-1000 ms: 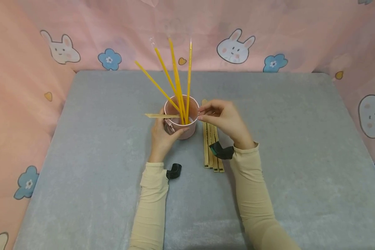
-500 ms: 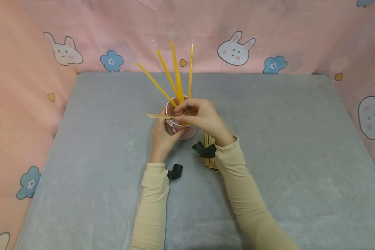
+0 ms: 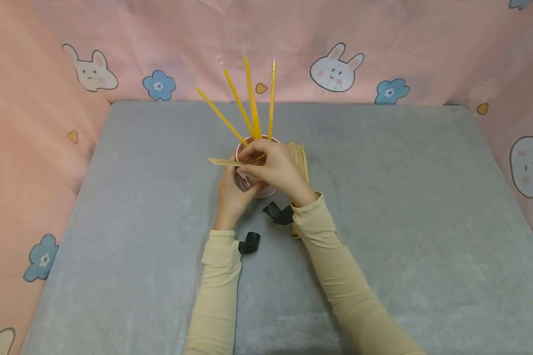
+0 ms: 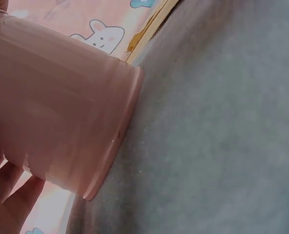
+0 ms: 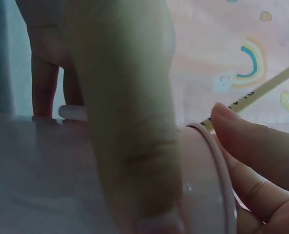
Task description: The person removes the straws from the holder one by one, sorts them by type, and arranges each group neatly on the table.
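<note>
A pink cup [image 3: 267, 192] stands on the grey table, and my left hand [image 3: 232, 197] grips its left side with the thumb across the front. Several yellow straws [image 3: 253, 108] in clear wrappers lean out of it toward the back. A slim paper-wrapped stick [image 3: 222, 161] pokes out over the left rim; black print shows on the stick [image 5: 254, 93] in the right wrist view. My right hand [image 3: 275, 167] is over the mouth of the cup, thumb and fingertips pinching this stick right at the rim. The right hand hides most of the cup's inside.
Several more paper-wrapped sticks [image 3: 301, 160] lie side by side just right of the cup, partly under the right wrist. The table [image 3: 404, 222] spreads out on both sides. A pink patterned cloth [image 3: 288, 29] hangs at its back and sides.
My right hand has moved left from the cup's right rim, across its mouth, to the paper-wrapped stick. That stick's outer end has risen slightly in view. The left hand keeps its grip.
</note>
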Tool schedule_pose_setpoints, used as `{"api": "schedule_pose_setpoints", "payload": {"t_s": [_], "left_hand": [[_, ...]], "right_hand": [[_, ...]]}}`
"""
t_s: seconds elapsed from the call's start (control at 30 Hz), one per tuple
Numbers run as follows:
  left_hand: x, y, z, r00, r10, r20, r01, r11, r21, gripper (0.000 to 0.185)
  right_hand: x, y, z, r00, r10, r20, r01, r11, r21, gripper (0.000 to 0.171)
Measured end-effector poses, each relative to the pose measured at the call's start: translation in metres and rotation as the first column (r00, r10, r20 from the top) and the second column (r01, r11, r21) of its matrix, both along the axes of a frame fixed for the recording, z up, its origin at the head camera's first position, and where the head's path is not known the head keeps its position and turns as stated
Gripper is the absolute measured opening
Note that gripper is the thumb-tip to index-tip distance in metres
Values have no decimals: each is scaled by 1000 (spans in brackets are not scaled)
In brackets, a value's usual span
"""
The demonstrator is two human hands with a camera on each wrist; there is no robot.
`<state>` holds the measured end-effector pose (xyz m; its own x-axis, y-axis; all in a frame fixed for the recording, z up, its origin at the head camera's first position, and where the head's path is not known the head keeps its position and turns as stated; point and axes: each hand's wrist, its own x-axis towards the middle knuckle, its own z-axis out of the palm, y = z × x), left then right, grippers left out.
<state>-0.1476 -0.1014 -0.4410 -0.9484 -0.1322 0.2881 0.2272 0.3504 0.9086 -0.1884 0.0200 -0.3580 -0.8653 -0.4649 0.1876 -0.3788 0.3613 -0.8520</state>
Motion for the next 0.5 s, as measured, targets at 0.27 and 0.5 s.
{"api": "schedule_pose_setpoints", "payload": {"t_s": [0.27, 0.5], "left_hand": [[-1, 0, 0, 1000, 10, -10, -10, 1000, -18, 74], [-1, 0, 1, 1000, 2, 11, -1, 1000, -16, 77]], "right_hand": [[2, -2, -1, 996, -19, -84, 29, 992, 120, 17], [5, -1, -1, 996, -9, -94, 20, 993, 116, 12]]}}
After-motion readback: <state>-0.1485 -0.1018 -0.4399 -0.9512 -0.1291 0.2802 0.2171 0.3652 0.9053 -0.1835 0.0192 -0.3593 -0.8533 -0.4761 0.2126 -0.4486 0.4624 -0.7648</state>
